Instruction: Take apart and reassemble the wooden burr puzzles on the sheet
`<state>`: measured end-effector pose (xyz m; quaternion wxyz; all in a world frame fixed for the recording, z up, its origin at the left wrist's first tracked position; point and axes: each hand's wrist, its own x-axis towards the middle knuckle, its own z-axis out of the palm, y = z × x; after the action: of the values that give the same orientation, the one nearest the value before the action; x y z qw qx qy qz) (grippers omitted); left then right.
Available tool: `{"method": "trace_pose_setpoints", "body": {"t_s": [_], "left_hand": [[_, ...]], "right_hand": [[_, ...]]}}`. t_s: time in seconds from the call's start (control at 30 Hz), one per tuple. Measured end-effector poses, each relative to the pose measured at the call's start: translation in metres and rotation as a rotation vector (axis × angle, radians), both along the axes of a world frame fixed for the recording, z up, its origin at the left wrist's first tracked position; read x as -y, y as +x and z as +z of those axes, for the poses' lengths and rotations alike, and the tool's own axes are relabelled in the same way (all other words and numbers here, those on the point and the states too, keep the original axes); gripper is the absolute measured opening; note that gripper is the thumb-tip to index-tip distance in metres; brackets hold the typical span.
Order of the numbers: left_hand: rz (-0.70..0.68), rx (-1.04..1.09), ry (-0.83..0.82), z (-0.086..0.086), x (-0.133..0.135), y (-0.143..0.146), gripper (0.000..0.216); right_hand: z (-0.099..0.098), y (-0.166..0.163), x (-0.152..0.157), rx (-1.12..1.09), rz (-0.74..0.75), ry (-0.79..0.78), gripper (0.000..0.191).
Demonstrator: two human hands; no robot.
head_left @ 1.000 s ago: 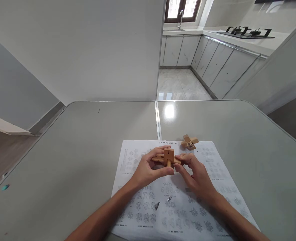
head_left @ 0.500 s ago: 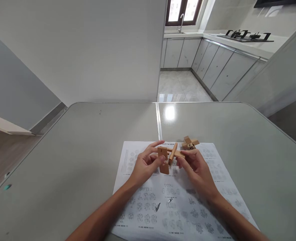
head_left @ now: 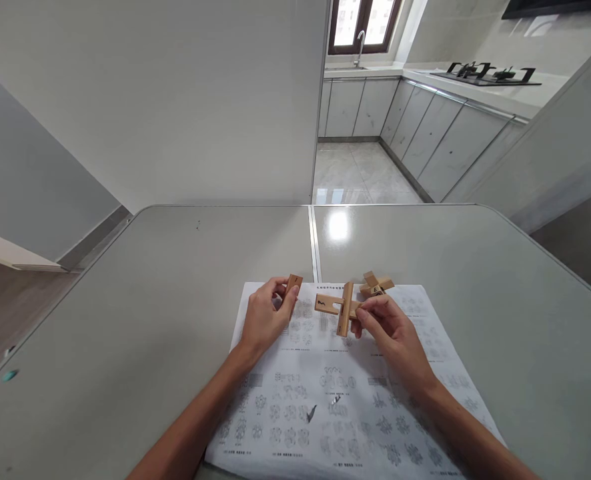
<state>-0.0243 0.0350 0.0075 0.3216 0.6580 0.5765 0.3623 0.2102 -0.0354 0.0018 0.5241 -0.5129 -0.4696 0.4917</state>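
Note:
My left hand (head_left: 268,313) pinches a flat wooden puzzle piece (head_left: 294,283) by its side, over the upper left of a printed sheet (head_left: 320,370). To the right, my right hand (head_left: 388,323) grips the end of two wooden pieces crossed together (head_left: 345,308). One of these lies sideways with a dark mark and a notch; the other passes across it, nearly upright. The left piece and the crossed pair are apart. Just behind my right hand, another joined cluster of wooden pieces (head_left: 375,285) rests at the sheet's top edge.
The sheet carries rows of small line drawings and two small dark torn-looking spots. It lies on a grey table (head_left: 125,333) with a metal seam (head_left: 314,240). A small teal object (head_left: 10,375) sits near the left edge. Beyond are a wall and a kitchen counter.
My left hand has moved left with its piece, away from the crossed pieces. My right hand has turned the crossed pair, so its notched, marked face shows.

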Motion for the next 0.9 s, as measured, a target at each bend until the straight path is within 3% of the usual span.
{"method": "trace_pose_setpoints", "body": {"t_s": [0.23, 0.4, 0.6, 0.8, 0.9], "left_hand": [[-0.029, -0.324, 0.135, -0.007, -0.007, -0.010, 0.028], [-0.073, -0.413, 0.171, -0.007, -0.008, -0.011, 0.029], [-0.026, -0.447, 0.183, -0.011, -0.010, -0.013, 0.024], [0.026, -0.341, 0.265, -0.006, -0.005, -0.010, 0.019], [-0.098, -0.085, 0.141, 0.005, 0.003, -0.002, 0.026]], "right_hand": [[0.004, -0.001, 0.000, 0.008, 0.010, 0.006, 0.026], [0.004, 0.000, 0.000, 0.001, 0.022, -0.004, 0.024], [0.004, -0.001, 0.001, -0.020, 0.026, -0.031, 0.027], [0.003, 0.000, 0.000, -0.029, 0.019, -0.035, 0.030], [0.005, -0.001, -0.001, -0.021, 0.028, -0.030, 0.031]]}}
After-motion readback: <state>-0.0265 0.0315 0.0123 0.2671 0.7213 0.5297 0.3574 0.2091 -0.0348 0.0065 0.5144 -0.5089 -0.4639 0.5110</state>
